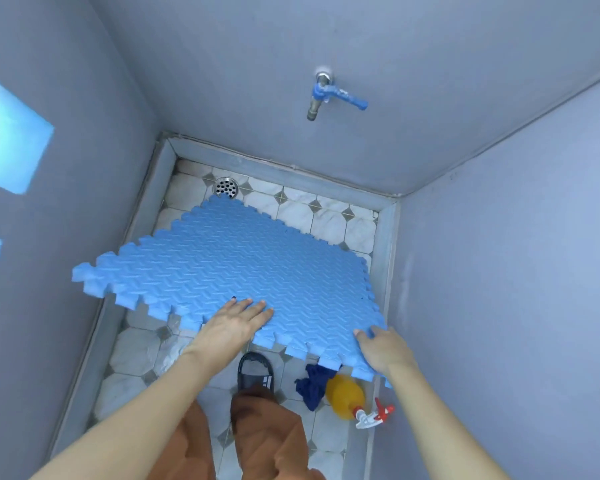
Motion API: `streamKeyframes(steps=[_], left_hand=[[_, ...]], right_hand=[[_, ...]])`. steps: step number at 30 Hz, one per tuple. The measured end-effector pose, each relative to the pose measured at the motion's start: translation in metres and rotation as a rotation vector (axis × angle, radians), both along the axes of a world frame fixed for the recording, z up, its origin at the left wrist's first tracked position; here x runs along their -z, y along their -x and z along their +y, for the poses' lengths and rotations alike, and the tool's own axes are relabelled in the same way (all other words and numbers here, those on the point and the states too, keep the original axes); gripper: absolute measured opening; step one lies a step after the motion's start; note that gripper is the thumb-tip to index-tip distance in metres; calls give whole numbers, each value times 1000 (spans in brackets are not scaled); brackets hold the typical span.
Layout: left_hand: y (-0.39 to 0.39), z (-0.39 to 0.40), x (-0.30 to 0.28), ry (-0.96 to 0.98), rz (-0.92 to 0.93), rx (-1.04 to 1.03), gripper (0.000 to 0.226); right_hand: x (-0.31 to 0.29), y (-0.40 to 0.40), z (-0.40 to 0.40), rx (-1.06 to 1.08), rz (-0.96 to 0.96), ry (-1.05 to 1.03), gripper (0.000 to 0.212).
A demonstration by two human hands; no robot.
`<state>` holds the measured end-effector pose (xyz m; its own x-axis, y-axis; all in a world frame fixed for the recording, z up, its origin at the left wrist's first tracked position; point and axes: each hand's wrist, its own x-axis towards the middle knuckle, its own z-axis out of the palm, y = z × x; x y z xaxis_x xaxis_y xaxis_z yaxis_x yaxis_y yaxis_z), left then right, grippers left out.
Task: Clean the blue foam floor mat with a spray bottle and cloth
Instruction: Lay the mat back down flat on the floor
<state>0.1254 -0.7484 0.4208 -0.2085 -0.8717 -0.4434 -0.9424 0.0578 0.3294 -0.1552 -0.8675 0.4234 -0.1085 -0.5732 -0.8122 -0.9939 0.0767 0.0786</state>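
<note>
A blue foam mat [232, 261] with jigsaw edges is held tilted over the tiled floor, its far corner near the drain. My left hand [232, 323] lies flat on the mat's near edge, fingers together. The mat's near right corner is gripped by my right hand [383, 349]. Below that corner, on the floor, an orange spray bottle [345, 394] with a white and red trigger lies on its side. A dark blue cloth [312, 384] is bunched up beside it, partly hidden under the mat.
Grey walls close in on three sides of the narrow tiled floor [194, 192]. A blue-handled tap [329, 93] sticks out of the far wall. A round drain [226, 187] sits at the far left. My foot in a black sandal [255, 374] stands below the mat.
</note>
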Motion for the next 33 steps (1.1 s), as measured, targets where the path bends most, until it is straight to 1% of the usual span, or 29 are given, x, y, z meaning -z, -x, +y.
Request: streamKeyframes(steps=[2,3,6,8,11,14,18,20,24,27,30,33], left_hand=[[-3,-6,-23,-111,-21,-7,87],[-3,-8,-36,-123,-30,-5,88],[-2,-3,-71,-111,-16,-22,85],[-1,9,-86,-112,-12,-70,78],[1,33,-103,-133,1,-165,68],[6,63,-129,-115,3,-244,71],[16,118,-171,-65,-14,-350,84],[26,149,-191,-43,-16,-409,87],[58,219,-236,41,-16,-558,78],[83,271,-271,86,-16,-687,78],[101,312,-298,121,-15,-805,74],[112,350,-321,143,5,-932,68]], right_hand=[[-24,-1,6,11,-22,40,51],[-36,-3,6,13,-34,63,48],[-66,-10,1,-47,-51,117,42],[-86,-17,-2,-100,-66,136,41],[-112,-24,-3,-104,-112,152,39],[-139,-35,7,-143,-138,154,38],[-185,-46,36,-340,-185,127,41],[-206,-47,56,-415,-224,142,43],[-255,-43,103,-575,-290,195,43],[-296,-49,135,-732,-300,240,43],[-327,-68,157,-811,-303,245,42],[-348,-96,182,-956,-283,245,46]])
